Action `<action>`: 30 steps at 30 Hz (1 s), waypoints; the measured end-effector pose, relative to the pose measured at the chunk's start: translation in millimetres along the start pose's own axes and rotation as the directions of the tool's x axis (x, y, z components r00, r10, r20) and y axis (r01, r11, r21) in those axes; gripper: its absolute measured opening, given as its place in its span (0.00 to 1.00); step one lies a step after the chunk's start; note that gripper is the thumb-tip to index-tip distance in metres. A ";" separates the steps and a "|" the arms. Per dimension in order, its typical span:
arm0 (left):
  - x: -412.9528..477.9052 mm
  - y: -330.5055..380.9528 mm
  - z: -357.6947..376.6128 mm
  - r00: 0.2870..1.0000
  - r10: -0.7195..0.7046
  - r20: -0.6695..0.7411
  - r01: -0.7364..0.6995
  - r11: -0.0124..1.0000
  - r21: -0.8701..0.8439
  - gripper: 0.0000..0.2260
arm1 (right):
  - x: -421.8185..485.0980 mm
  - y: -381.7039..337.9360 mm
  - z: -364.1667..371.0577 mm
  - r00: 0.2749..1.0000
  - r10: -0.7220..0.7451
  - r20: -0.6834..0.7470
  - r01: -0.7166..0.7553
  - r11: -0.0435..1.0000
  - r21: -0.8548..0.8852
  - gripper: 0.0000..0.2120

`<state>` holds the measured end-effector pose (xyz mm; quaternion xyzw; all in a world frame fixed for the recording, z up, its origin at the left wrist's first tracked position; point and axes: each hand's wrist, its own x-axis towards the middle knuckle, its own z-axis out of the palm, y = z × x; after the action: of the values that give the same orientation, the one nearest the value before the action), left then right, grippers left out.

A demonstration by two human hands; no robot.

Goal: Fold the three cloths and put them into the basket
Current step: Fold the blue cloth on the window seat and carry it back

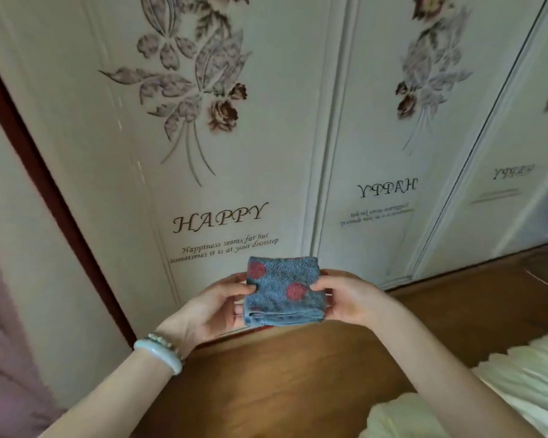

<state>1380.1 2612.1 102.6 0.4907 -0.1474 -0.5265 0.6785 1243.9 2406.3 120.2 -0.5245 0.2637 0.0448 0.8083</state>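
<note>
One cloth in view: a blue cloth [283, 292] of terry pile with round red spots, folded into a small thick square. We find it between the two hands, held up in the air, clear of the wooden surface [298, 380] beneath the wrists.

Left hand [212, 308]: clamped on the cloth's left edge. The thumb lies on the upper face, just beside the upper-left red spot. The fingers curl round underneath, and we note their tips showing near the lower left corner. The cloth extends to the right of this hand.

Right hand [350, 298]: gripping the opposite edge. The thumb presses on the upper face, its tip just beside the middle red spot. The other fingers go under the cloth, and a couple of tips show past the right edge. The cloth runs leftward from this hand.

The folded layers show as stacked edges along the side nearest the wrists. The far edge stands beyond both thumbs.

On the left wrist we record a pale green bangle [157, 355] and, touching it on the hand side, a beaded bracelet [163, 341].

Beyond the hands stand white wardrobe doors [266, 121] printed with flowers and the word HAPPY. To the outer side of the right forearm lies pale fluffy fabric [525, 365]. Out past the left forearm hangs a pinkish curtain [0, 343].
</note>
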 end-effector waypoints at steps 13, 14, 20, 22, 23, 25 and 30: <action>264.1 94.4 46.7 0.942 -0.166 0.293 0.092 0.964 0.249 0.19 | 61.8 -98.8 -125.0 0.922 -0.158 -0.353 0.233 0.955 0.182 0.15; 281.3 100.3 54.0 0.928 -0.182 0.326 0.095 0.959 0.265 0.19 | 62.7 -107.4 -133.7 0.914 -0.171 -0.367 0.257 0.946 0.199 0.13; 384.8 108.1 102.7 0.859 -0.302 0.415 0.171 0.930 0.324 0.12 | 65.9 -139.5 -201.0 0.856 -0.189 -0.482 0.336 0.911 0.240 0.18; 420.5 105.3 124.6 0.833 -0.334 0.441 0.181 0.918 0.353 0.14 | 68.2 -148.8 -230.8 0.829 -0.193 -0.525 0.359 0.904 0.233 0.19; 438.3 103.8 136.7 0.823 -0.349 0.449 0.188 0.912 0.365 0.15 | 70.0 -153.3 -246.6 0.820 -0.194 -0.538 0.369 0.898 0.239 0.20; 476.1 101.3 162.5 0.810 -0.369 0.455 0.193 0.902 0.386 0.16 | 75.2 -164.0 -281.3 0.806 -0.195 -0.559 0.386 0.889 0.247 0.21; 577.4 102.2 238.3 0.800 -0.387 0.458 0.206 0.895 0.396 0.11 | 86.9 -204.6 -376.5 0.760 -0.192 -0.620 0.416 0.877 0.239 0.26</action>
<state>1499.8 1990.7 116.9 0.4504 -0.3323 -0.7092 0.4286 1246.9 1969.3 130.7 -0.3907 0.4100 -0.3005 0.7674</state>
